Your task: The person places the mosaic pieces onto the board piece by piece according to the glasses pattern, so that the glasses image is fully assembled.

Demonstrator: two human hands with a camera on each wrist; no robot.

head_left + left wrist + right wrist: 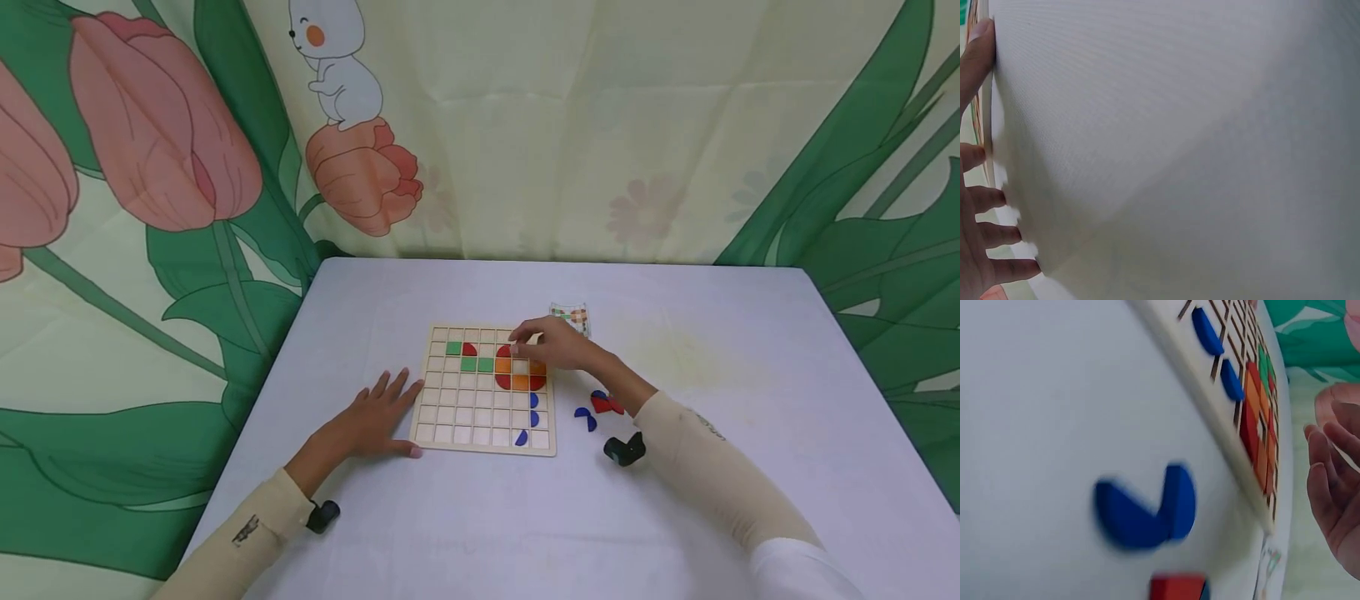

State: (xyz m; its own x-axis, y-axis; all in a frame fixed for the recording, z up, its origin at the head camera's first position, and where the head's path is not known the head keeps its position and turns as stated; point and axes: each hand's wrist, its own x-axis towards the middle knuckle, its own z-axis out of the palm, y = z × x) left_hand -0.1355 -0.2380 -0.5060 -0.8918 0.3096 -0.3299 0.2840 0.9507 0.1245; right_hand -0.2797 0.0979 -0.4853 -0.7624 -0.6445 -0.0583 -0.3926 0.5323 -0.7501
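Note:
A square wooden grid board (442, 444) lies on the table, with green squares (486, 365), red quarter-rounds (503, 382), orange squares (520, 382) and blue half-rounds (534, 400) in some cells. My left hand (372, 419) has its fingers spread along the board's left side, thumb at the near left corner. My right hand (558, 343) hovers over the board's far right part, hiding some cells. Its thumb and fingertips are bent beside a red piece (503, 351), a gap between them. In the right wrist view, no piece shows in the loosely bent fingers (1322, 487).
Loose blue pieces (1125, 515) and red pieces (602, 404) lie right of the board, beneath the right forearm. A patterned card (570, 313) lies behind the right hand, partly covered. Black wrist cameras (625, 450) hang at both sleeves. A printed curtain (562, 167) stands behind the table.

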